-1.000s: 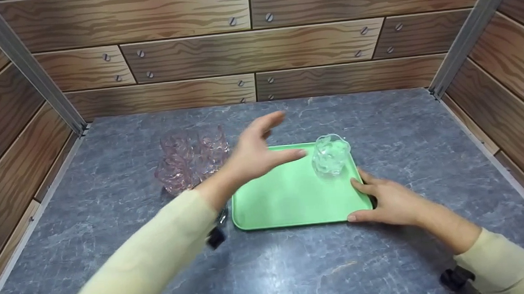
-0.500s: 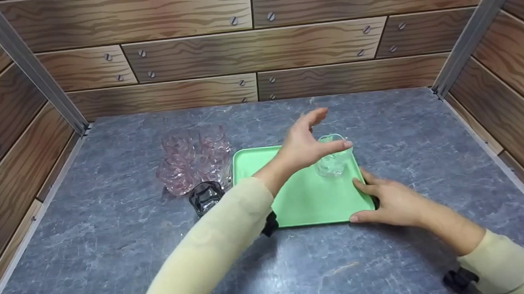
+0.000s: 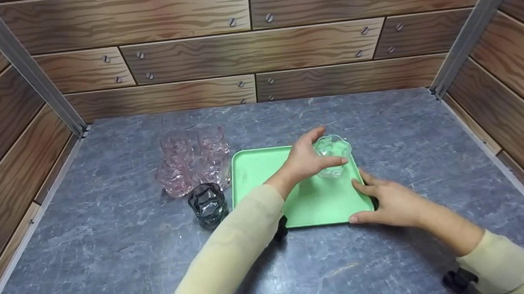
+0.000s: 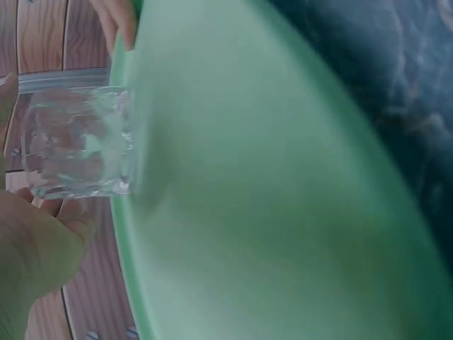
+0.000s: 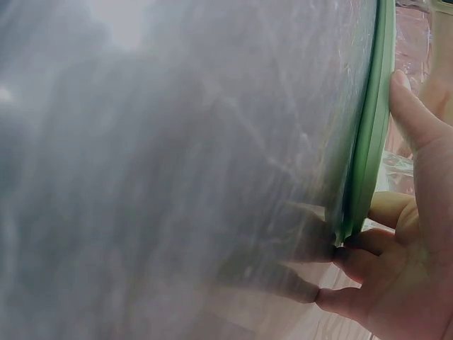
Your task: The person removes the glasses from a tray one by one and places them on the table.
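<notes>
A clear drinking glass [image 3: 332,150] with a wavy rim stands upright on the far right part of a green tray [image 3: 263,165]. My left hand [image 3: 305,160] is beside this glass, thumb across its near side and fingers spread on the other side. Whether the fingers touch the glass cannot be told; in the left wrist view the glass [image 4: 81,145] sits between thumb and fingers. With my right hand [image 3: 392,200] I hold the tray's near right corner, thumb at the front rim and fingers at the right edge. Some right fingertips [image 5: 354,262] reach the tabletop beside the rim.
Several pinkish clear glasses [image 3: 176,174] stand grouped left of the tray. A dark grey glass [image 3: 207,206] stands in front of them, close to the tray's left edge and my left sleeve [image 3: 235,242]. Wood-patterned walls [image 3: 252,53] enclose the grey marbled table [image 3: 114,244].
My left hand has moved right across the tray, then down beside the clear glass. The dark glass, hidden earlier by my arm, shows now. My right hand stays on the tray.
</notes>
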A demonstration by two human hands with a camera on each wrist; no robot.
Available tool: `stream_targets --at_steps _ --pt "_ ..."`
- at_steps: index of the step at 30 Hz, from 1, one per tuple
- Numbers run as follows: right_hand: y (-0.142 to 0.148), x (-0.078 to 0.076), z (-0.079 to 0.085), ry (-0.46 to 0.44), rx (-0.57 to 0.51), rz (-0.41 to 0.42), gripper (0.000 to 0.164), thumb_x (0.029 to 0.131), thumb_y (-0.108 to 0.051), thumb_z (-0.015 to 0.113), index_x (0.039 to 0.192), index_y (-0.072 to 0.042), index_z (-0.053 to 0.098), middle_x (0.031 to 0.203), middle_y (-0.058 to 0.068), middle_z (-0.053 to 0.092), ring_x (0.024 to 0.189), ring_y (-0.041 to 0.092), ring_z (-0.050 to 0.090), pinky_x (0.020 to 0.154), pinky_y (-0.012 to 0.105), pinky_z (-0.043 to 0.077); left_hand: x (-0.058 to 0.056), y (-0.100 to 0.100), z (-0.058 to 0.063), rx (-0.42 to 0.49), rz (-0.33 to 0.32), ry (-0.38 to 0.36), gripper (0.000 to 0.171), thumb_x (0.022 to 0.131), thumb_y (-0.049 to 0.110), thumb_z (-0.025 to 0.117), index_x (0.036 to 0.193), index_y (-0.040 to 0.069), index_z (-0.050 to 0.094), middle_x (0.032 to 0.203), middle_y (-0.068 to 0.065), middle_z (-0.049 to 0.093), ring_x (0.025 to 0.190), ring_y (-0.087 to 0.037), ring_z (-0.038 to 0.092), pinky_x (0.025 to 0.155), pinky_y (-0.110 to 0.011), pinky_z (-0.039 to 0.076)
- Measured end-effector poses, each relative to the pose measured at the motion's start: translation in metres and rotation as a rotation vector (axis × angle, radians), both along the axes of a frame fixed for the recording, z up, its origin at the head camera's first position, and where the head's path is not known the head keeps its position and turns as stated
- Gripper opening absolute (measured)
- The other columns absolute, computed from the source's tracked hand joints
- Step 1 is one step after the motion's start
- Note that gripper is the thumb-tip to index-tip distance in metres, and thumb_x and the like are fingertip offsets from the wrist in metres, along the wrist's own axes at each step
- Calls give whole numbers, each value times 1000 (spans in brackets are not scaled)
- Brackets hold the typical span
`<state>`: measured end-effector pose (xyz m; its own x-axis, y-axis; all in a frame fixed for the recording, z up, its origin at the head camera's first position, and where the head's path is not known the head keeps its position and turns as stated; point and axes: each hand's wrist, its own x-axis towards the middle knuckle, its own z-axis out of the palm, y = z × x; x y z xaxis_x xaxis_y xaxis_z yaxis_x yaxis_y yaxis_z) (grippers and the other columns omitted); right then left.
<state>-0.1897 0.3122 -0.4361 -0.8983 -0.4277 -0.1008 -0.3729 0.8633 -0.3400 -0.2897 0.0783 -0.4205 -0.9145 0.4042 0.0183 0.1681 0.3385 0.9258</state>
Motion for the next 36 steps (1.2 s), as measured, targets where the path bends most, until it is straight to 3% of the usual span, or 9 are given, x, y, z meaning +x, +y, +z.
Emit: stream_targets --at_steps 7,22,28,36 --pt "-2 0 0 21 -13 12 109 86 -78 70 156 2 46 167 32 26 140 59 43 111 71 41 -1 -1 -7 -19 13 -17 95 84 38 93 163 20 43 164 4 45 151 -21 41 119 -41 43" --pt "-4 0 0 -2 -8 11 110 86 -79 68 158 1 44 168 30 23 141 59 42 112 71 40 4 -4 -3 -44 43 19 84 86 35 91 158 20 50 154 2 56 143 -18 51 112 -40 49" --pt "-2 0 0 -6 -6 9 111 86 -80 67 158 2 44 168 31 24 142 59 41 112 71 40 10 -7 7 -40 62 36 81 87 35 91 156 19 52 153 2 57 141 -17 52 111 -39 50" --pt "-1 -1 0 -28 1 -6 113 85 -82 66 158 1 43 168 33 23 142 60 40 112 72 39 24 -18 31 0 83 38 81 87 37 91 156 19 52 152 3 57 140 -17 53 106 -37 53"
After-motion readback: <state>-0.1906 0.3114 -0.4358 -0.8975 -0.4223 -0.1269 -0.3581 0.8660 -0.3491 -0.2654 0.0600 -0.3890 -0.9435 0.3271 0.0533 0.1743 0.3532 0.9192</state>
